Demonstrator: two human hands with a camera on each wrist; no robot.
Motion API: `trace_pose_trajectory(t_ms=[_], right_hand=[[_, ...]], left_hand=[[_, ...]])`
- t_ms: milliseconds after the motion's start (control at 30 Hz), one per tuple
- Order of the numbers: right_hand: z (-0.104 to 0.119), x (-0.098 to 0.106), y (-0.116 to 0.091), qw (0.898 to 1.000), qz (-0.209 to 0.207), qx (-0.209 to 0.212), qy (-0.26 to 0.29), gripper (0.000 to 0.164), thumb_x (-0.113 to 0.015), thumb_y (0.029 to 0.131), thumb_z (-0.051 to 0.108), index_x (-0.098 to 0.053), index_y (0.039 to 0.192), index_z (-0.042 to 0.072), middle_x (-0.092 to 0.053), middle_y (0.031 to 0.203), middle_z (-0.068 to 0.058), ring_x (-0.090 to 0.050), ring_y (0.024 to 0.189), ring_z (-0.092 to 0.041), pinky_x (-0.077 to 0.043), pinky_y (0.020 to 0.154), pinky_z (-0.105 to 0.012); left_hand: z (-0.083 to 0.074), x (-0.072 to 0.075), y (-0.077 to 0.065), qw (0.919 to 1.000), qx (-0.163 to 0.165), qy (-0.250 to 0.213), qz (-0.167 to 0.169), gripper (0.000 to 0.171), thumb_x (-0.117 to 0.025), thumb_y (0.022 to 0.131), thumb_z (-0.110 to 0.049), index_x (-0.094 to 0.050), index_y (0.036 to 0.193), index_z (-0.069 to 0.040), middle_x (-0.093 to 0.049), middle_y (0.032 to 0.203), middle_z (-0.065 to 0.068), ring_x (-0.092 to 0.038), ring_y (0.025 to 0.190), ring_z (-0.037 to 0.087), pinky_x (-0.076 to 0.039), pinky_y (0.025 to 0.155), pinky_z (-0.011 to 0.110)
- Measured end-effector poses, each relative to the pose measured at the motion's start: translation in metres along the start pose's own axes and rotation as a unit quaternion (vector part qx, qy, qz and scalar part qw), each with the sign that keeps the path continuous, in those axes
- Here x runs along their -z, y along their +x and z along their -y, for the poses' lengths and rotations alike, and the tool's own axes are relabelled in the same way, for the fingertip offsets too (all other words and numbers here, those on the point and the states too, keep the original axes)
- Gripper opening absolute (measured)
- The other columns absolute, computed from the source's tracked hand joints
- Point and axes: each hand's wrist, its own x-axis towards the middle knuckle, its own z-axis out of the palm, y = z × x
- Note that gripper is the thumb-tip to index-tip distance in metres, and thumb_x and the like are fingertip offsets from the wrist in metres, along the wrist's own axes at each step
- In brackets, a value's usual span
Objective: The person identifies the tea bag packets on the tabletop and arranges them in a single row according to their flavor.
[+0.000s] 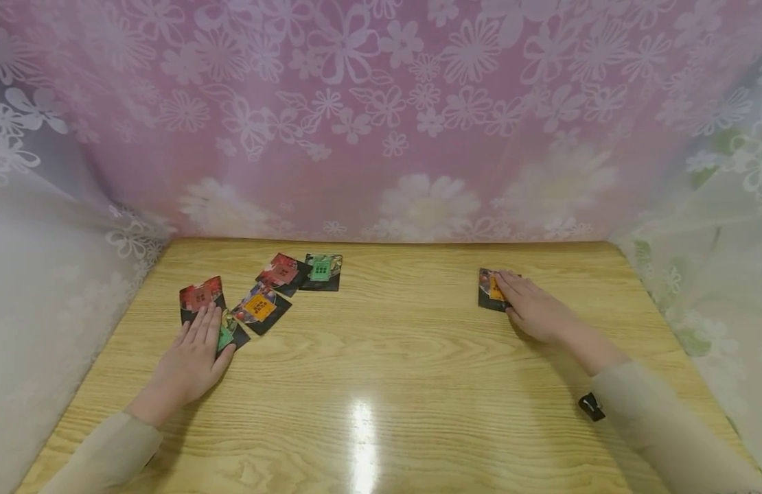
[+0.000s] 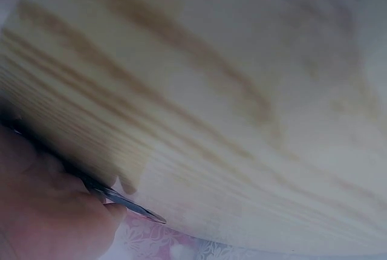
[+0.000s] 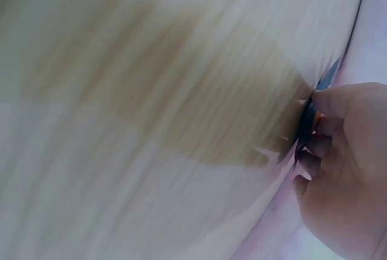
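Observation:
My left hand (image 1: 192,353) lies over a black packet with a green label (image 1: 226,333), straight fingers across it and their tips at a packet with a red label (image 1: 202,296). Just right of these are an orange-labelled packet (image 1: 259,308), a second red-labelled packet (image 1: 285,273) and another green-labelled packet (image 1: 322,272). Over at the right, my right hand (image 1: 535,310) rests its extended fingers on a packet with an orange label (image 1: 492,288), partly hiding it. Each wrist view catches its hand low against a dark packet edge.
The packets lie on a wood-grain table (image 1: 381,357). A pink flowered curtain (image 1: 356,137) hangs along the far edge, with pale flowered sheets at both sides. A small black clip-like object (image 1: 592,407) is by the right sleeve cuff.

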Motion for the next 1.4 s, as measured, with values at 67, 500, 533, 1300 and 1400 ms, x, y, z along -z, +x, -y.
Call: trace_pose_trajectory(t_ms=[67,500,533,1300,1400], right_hand=[[-0.01,0.001,-0.007,1.0,-0.001,-0.007,0.007,0.067,-0.054,0.109,0.014,-0.025,0.162,-0.014,-0.024,0.169,-0.036,-0.025,0.158,-0.054,-0.025,0.129,-0.067],[-0.061,0.008,-0.046,0.999,0.011,-0.03,0.007,0.07,-0.058,0.106,0.009,-0.024,0.162,-0.016,-0.024,0.167,-0.04,-0.028,0.153,-0.059,-0.028,0.125,-0.071],[-0.063,0.008,-0.049,1.0,0.013,-0.028,0.002,0.07,-0.059,0.105,0.008,-0.025,0.162,-0.015,-0.024,0.167,-0.04,-0.028,0.152,-0.059,-0.028,0.125,-0.071],[-0.067,0.008,-0.055,0.997,0.029,-0.003,-0.068,0.067,-0.054,0.107,0.01,-0.026,0.167,-0.003,-0.027,0.171,-0.031,-0.031,0.156,-0.051,-0.032,0.126,-0.064],[-0.066,0.009,-0.054,0.998,0.025,-0.007,-0.055,0.067,-0.055,0.108,0.012,-0.025,0.167,-0.003,-0.026,0.171,-0.031,-0.031,0.157,-0.05,-0.029,0.128,-0.064]], left_hand=[[0.0,0.0,0.0,1.0,0.002,-0.001,0.001,0.084,-0.044,0.113,-0.044,-0.011,0.166,0.012,-0.014,0.172,0.036,-0.019,0.16,0.054,-0.02,0.128,0.071],[0.001,0.0,0.0,0.9999,0.004,-0.015,0.002,0.084,-0.043,0.113,-0.044,-0.009,0.166,0.012,-0.013,0.173,0.036,-0.017,0.161,0.053,-0.02,0.128,0.072],[0.001,0.0,0.0,0.9999,0.004,-0.015,0.002,0.084,-0.043,0.113,-0.044,-0.009,0.166,0.011,-0.013,0.173,0.036,-0.017,0.161,0.053,-0.019,0.128,0.072],[-0.002,0.002,-0.002,0.9999,-0.003,-0.013,-0.003,0.083,-0.044,0.113,-0.043,-0.012,0.165,0.013,-0.014,0.172,0.037,-0.02,0.159,0.055,-0.022,0.127,0.072],[-0.002,0.002,-0.002,0.9999,-0.002,-0.013,-0.003,0.083,-0.044,0.113,-0.044,-0.012,0.165,0.013,-0.014,0.172,0.037,-0.02,0.159,0.055,-0.022,0.127,0.072]])
